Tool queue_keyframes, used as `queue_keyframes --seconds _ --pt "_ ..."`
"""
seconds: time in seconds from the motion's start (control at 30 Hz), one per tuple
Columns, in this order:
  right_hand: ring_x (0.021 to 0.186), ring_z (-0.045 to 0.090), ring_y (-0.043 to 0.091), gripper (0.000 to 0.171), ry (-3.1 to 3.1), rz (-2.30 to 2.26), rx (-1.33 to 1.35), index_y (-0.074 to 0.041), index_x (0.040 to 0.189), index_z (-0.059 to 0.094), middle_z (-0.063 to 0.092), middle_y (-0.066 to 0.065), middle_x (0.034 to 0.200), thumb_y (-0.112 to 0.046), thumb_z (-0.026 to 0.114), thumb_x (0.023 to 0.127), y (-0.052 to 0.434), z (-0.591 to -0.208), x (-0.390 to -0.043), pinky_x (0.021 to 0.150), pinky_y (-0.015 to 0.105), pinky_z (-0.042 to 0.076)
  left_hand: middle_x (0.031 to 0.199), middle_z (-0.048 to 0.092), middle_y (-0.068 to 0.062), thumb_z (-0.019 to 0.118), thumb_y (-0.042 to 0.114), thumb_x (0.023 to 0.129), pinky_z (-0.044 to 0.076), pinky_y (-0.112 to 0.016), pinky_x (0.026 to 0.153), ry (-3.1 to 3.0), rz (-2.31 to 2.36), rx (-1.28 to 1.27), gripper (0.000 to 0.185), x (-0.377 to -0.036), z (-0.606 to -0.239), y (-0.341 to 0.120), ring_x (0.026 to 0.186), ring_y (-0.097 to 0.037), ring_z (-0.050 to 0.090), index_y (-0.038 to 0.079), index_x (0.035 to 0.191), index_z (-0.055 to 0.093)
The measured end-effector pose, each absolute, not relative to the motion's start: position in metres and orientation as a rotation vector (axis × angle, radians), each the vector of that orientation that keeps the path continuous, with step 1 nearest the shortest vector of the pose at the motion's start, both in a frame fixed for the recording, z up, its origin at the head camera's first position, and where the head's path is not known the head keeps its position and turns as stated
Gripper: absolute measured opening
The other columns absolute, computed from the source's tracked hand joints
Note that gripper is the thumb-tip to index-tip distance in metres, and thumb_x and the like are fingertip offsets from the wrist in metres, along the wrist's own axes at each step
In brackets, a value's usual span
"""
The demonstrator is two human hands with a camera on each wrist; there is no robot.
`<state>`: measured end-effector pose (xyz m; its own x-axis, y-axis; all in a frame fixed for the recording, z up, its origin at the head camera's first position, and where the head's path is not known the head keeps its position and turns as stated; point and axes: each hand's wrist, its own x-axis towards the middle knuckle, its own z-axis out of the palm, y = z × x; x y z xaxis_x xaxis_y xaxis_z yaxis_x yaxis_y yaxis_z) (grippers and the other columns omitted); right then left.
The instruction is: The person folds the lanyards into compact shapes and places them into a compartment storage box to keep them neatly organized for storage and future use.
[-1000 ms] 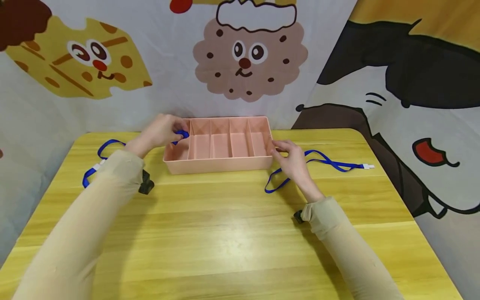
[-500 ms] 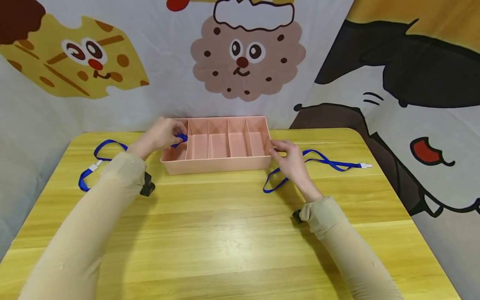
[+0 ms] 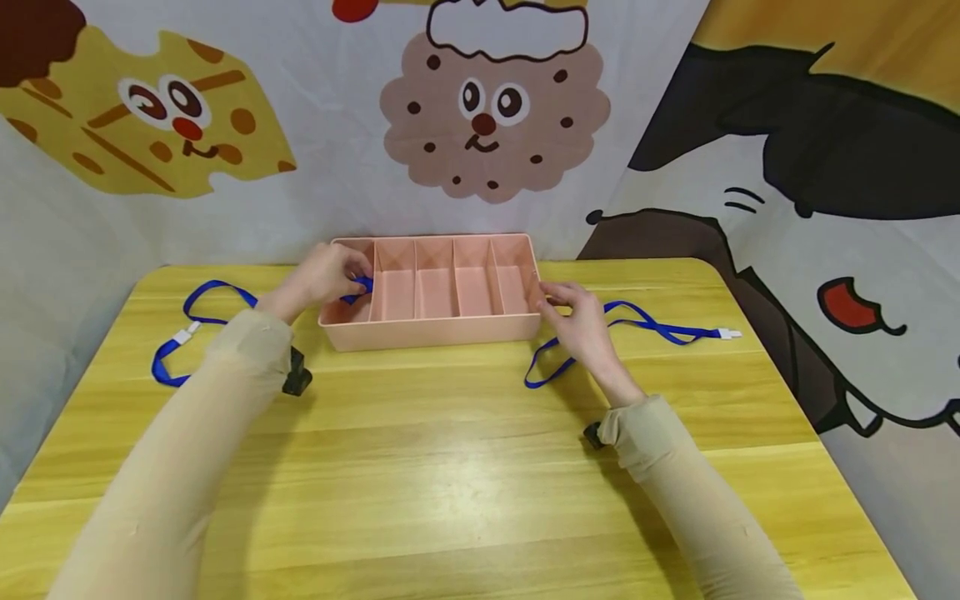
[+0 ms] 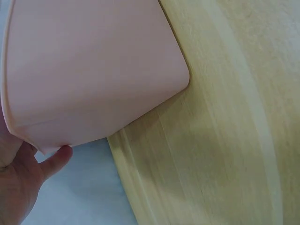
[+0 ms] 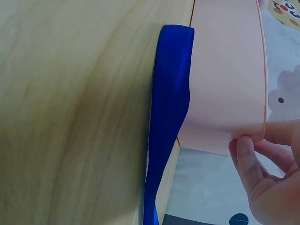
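A pink divided box (image 3: 435,332) stands on the table, a row of compartments along its length. My left hand (image 3: 332,271) reaches over its left end, fingers curled round a bunched blue lanyard (image 3: 362,287) inside the leftmost compartment. The hand hides part of that lanyard. In the left wrist view, part of the left hand (image 4: 23,183) shows at the box's rim, and the lanyard is out of sight. My right hand (image 3: 579,321) pinches the right end wall of the box between thumb and fingers; the right wrist view shows this hand (image 5: 272,173) at the rim's corner.
A second blue lanyard (image 3: 213,285) with a white clip (image 3: 186,333) lies left of the box, partly behind the left forearm. Another blue lanyard (image 3: 645,317) stretches to the right under the right hand. Behind the wooden table (image 3: 450,467) hangs a printed cloth (image 3: 330,125).
My left hand has moved slightly down toward me with the bunched lanyard, which sits lower in the leftmost compartment. The right hand keeps its hold on the box. The head view has shifted a little.
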<state>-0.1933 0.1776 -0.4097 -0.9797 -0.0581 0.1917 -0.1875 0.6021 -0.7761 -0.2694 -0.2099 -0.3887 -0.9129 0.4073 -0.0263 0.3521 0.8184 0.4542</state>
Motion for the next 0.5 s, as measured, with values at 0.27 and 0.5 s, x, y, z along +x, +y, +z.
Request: queue_keyframes --seconds 0.27,0.5 --pt "0.119 0.07 0.046 0.033 -2.687 1.322 0.21 0.008 0.133 0.068 0.066 0.028 0.136 -0.003 0.066 0.101 0.1784 -0.4089 -0.1924 0.1 0.054 0.061 0.1 0.079 -0.025 0.076 -0.004 0.087 0.061 -0.052 0.089 2.886 0.675 0.646 0.016 -0.2678 -0.3899 -0.2089 0.095 -0.038 0.075 -0.005 0.103 0.074" --pt "0.118 0.071 0.045 0.033 -2.681 1.315 0.203 0.007 0.133 0.068 0.067 0.027 0.135 -0.002 0.067 0.101 0.1775 -0.4094 -0.1917 0.099 0.053 0.061 0.102 0.079 -0.025 0.078 -0.004 0.087 0.063 -0.051 0.088 2.852 0.688 0.638 0.017 -0.2684 -0.3913 -0.2105 0.097 -0.039 0.076 -0.005 0.103 0.075"
